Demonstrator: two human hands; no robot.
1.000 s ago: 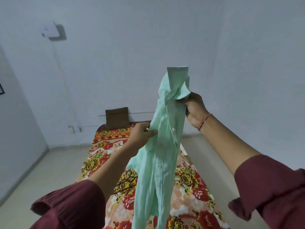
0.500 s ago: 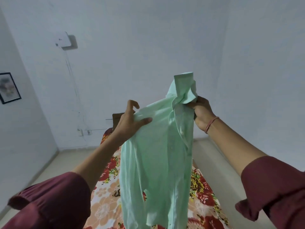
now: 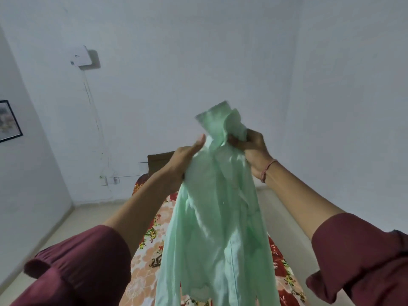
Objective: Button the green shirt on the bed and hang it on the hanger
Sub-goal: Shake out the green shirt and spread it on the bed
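Hanging in the air over the floral-sheeted bed (image 3: 143, 261), the green shirt (image 3: 216, 228) is held up near its collar (image 3: 218, 120) in the head view. The left hand (image 3: 183, 157) pinches the fabric just left of the collar, thumb on the front, fingers hidden behind. The right hand (image 3: 251, 149), a thread band (image 3: 268, 170) at its wrist, clenches the bunched cloth at the collar's right. A brown cushion (image 3: 157, 160) stands at the bed's far end.

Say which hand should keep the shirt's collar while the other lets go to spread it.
Probably right. The right hand grips the bunched collar of the green shirt; the left hand only holds fabric beside it, thumb raised.
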